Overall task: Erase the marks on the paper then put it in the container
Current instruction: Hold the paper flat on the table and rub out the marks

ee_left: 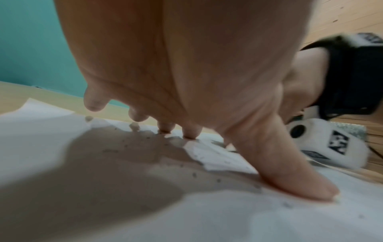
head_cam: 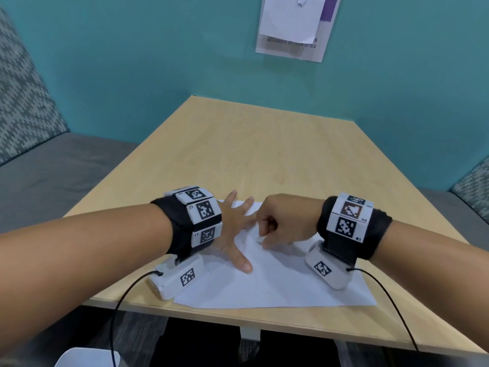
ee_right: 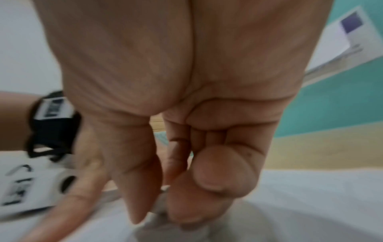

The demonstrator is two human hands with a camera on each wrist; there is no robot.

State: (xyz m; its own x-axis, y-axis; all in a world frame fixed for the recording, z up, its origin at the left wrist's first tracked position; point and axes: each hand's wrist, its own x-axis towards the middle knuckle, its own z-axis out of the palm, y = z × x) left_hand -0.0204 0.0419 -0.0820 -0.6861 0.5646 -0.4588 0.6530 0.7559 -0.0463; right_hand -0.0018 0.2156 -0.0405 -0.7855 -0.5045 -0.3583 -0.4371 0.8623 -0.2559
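Note:
A white sheet of paper (head_cam: 280,284) lies on the wooden table (head_cam: 264,154) near its front edge, with faint pencil lines on it. My left hand (head_cam: 238,231) is spread flat on the sheet's left part, and its thumb (ee_left: 290,172) and fingertips press the paper (ee_left: 103,204). My right hand (head_cam: 264,234) is curled, and its thumb and fingers pinch a small white eraser (head_cam: 260,238) whose tip touches the paper. The right wrist view is blurred; the eraser (ee_right: 160,208) shows between thumb and fingers. Grey eraser crumbs (ee_left: 132,126) are scattered on the sheet.
A white container's corner (head_cam: 84,357) shows below the table's front edge at the lower left. A teal wall with a posted notice (head_cam: 293,27) rises behind the table. Grey upholstered seats (head_cam: 53,165) flank it. Black cables hang from both wrist cameras.

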